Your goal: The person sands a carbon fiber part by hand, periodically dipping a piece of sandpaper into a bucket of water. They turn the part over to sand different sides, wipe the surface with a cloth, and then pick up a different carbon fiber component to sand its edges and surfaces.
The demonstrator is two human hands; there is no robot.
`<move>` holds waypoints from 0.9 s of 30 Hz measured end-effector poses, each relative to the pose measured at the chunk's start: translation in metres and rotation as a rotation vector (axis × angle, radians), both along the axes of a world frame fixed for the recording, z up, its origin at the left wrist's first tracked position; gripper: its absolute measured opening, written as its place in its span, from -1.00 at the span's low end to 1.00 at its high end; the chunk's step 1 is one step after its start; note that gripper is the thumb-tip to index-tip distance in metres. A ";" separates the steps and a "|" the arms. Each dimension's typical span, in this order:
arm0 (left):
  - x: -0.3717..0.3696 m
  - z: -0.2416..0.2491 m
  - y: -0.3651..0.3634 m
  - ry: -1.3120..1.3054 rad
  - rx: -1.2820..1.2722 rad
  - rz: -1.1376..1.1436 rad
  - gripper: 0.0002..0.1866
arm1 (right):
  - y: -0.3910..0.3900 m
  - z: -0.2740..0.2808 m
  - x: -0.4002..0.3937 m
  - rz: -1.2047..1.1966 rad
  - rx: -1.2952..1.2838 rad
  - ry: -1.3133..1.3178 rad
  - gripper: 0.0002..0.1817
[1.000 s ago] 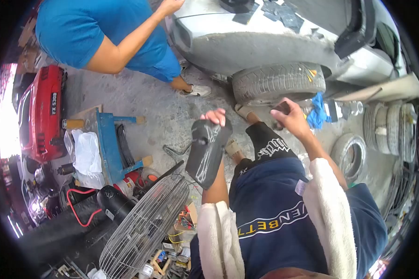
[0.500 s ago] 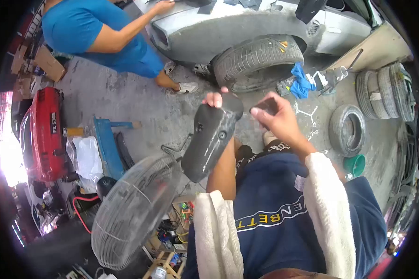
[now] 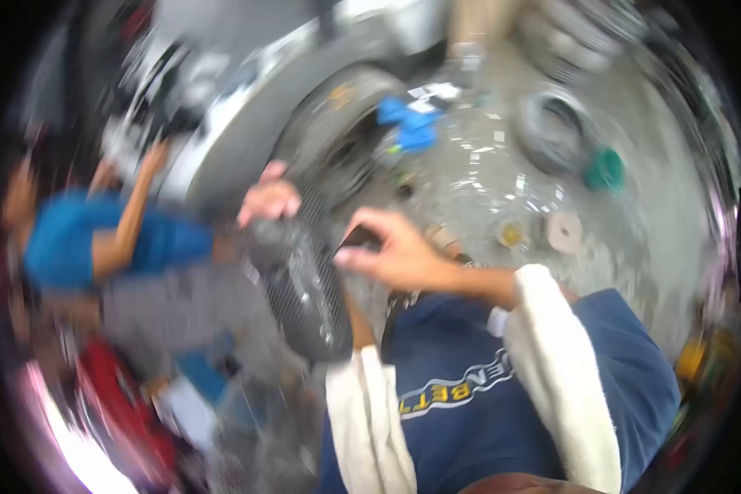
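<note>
My left hand (image 3: 270, 200) holds a dark, elongated, curved shell part (image 3: 305, 292) with a woven, carbon-like look and shiny streaks. Its fingers wrap over the top end, while the forearm passes behind the part. Close to the part's right edge, my right hand (image 3: 407, 253) pinches a small dark piece (image 3: 361, 239), flat and sheet-like, between thumb and fingers. Motion blur softens both hands and the part.
A car wheel (image 3: 337, 123) stands under a grey car body ahead. A blue cloth or glove (image 3: 409, 123) lies beyond my hands. Tyres (image 3: 552, 132) and a green bucket (image 3: 605, 169) are on the right. A person in blue (image 3: 74, 239) works at left; a red car part (image 3: 123, 403) is lower left.
The view has swung to the right, so the surroundings have shifted left and turned. My hands and the part appear further left and lower, with the right hand closer to the part.
</note>
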State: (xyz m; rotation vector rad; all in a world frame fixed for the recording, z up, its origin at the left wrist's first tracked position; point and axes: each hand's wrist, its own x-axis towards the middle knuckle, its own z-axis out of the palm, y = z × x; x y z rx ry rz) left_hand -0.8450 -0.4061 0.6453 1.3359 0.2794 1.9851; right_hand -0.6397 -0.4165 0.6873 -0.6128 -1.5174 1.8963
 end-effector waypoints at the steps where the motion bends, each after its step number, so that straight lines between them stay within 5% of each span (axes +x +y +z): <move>1: 0.007 -0.007 0.011 -0.025 -0.040 -0.071 -0.63 | -0.004 -0.013 0.000 -0.115 0.053 0.082 -0.78; 3: 0.028 -0.032 0.025 -0.096 -0.150 -0.232 -0.62 | -0.015 -0.018 0.014 -0.245 0.152 -0.132 -0.77; 5: 0.059 -0.060 0.026 -0.165 -0.255 -0.439 -0.61 | -0.039 -0.033 0.022 -0.492 0.239 0.071 -0.80; 7: 0.076 -0.085 0.025 -0.195 -0.338 -0.614 -0.60 | -0.041 -0.031 0.038 -0.652 0.489 -0.114 -0.78; 11: 0.118 -0.102 0.016 -0.225 -0.390 -0.848 -0.58 | -0.055 -0.057 0.071 -0.718 0.488 -0.348 -0.72; 15: 0.163 -0.096 0.025 -0.201 -0.421 -0.916 -0.56 | -0.061 -0.032 0.128 -0.712 0.263 -0.206 -0.62; 18: 0.207 -0.087 0.052 -0.164 -0.348 -1.027 -0.54 | -0.056 -0.019 0.163 -0.865 0.735 -0.445 -0.82; 21: 0.257 -0.073 0.085 -0.088 -0.232 -1.142 -0.52 | -0.052 -0.016 0.212 -0.870 0.637 -0.462 -0.83; 23: 0.304 -0.067 0.087 -0.027 -0.084 -1.099 -0.51 | -0.057 -0.020 0.259 -0.728 0.335 -0.429 -0.84; 25: 0.358 -0.082 0.068 -0.114 -0.194 -1.060 -0.66 | -0.058 -0.017 0.302 -0.770 0.384 -0.390 -0.85; 27: 0.415 -0.109 0.052 -0.143 -0.298 -0.935 -0.72 | -0.049 -0.010 0.341 -0.874 0.914 -0.582 -0.84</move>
